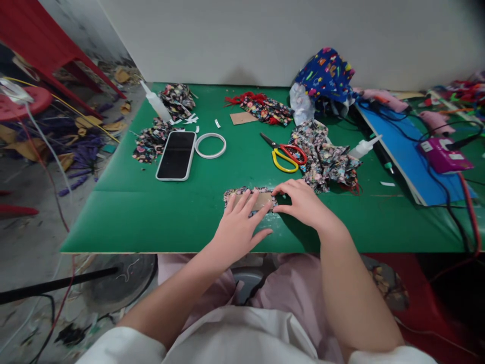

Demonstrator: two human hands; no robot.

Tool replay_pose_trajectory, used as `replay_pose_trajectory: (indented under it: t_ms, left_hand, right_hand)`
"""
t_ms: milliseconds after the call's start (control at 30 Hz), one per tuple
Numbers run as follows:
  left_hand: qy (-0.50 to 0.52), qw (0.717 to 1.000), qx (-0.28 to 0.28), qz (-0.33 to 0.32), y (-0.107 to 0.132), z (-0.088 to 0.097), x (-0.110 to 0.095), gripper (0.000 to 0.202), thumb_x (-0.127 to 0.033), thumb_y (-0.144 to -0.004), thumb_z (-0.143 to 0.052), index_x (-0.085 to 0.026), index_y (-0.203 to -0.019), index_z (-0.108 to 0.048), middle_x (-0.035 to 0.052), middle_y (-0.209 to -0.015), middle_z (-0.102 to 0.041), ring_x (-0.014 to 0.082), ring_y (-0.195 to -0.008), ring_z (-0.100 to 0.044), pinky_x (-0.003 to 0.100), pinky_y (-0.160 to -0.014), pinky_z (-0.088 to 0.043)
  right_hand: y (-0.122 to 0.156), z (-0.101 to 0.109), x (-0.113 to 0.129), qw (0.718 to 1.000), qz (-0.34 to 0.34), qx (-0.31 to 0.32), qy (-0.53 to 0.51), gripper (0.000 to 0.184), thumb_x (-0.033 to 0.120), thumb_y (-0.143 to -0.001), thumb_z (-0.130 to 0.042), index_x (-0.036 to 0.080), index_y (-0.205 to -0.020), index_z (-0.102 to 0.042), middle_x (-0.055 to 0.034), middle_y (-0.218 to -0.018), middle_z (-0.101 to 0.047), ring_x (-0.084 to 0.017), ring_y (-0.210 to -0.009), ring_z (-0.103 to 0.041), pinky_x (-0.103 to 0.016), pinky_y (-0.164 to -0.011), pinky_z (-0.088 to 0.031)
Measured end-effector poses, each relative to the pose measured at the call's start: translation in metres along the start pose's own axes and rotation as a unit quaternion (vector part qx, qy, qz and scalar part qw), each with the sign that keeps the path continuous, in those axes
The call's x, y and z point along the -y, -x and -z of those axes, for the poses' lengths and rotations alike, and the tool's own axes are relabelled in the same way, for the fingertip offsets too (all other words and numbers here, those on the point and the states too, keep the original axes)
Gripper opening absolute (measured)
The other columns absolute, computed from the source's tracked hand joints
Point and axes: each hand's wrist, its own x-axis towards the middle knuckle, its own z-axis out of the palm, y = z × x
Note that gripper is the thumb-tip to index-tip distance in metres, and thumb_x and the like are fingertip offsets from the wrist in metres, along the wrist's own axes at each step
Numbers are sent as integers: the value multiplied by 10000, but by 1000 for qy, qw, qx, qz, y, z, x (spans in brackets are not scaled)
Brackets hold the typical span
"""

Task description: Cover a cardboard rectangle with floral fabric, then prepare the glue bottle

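At the near side of the green table [144, 217], the left hand [239, 222] lies palm down, its fingers spread and extended, their tips resting on a brown card [262, 201] set on a piece of floral fabric [231, 192]. It presses from above, with nothing clasped. The right hand [303, 201] comes in from the side, its thumb and forefinger tips apart from each other at the right end of the piece; whether they pinch any cloth between them cannot be told.

The card and fabric sit just ahead of the person, near the front edge, their long axis running left to right. The left hand covers much of the left and middle; the right hand is the nearer one to the short right end, which lies directly to the left of its fingertips.

Farther off, a phone [176, 156] lies to the left, touching or just beside a white ring [210, 155]. Scissors [279, 148] rest beyond the right hand, handles against or just beside a ruffled floral heap [322, 156]. Behind them are a second brown card [242, 118] and blue patterned cloth [326, 73].
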Motion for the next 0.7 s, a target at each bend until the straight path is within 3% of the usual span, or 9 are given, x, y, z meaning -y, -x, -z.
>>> replay_pose_trajectory:
  t_ms: [233, 400, 700]
  left_hand:
    - [-13, 1000, 0, -5, 1, 2, 0, 555, -505, -874, -365, -229, -1355, -359, 166, -1448, -279, 343, -1342, -216, 541, -1041, -228]
    - [-30, 999, 17, -6, 1, 2, -9, 652, -555, -859, -341, -150, -1370, -323, 198, -1447, -263, 326, -1349, -207, 541, -1049, -210]
    - [-29, 1000, -1, 9, 4, -5, -12, 681, -585, -855, -309, -150, -1379, -297, 160, -1462, -252, 305, -1363, -170, 555, -1065, -161]
  right_hand:
    - [-1, 2, 1, 1000, 0, 9, -1, 293, 357, -695, -678, 251, -950, -580, -35, -944, -580, -225, -921, -482, -355, -812, -384]
    - [-1, 3, 3, 1000, -2, 11, 8, 283, 349, -697, -675, 244, -944, -585, -44, -942, -582, -227, -919, -487, -364, -815, -389]
    - [0, 3, 1, 1000, -1, 18, -3, 275, 338, -711, -660, 248, -959, -582, -42, -953, -580, -223, -927, -488, -363, -825, -381]
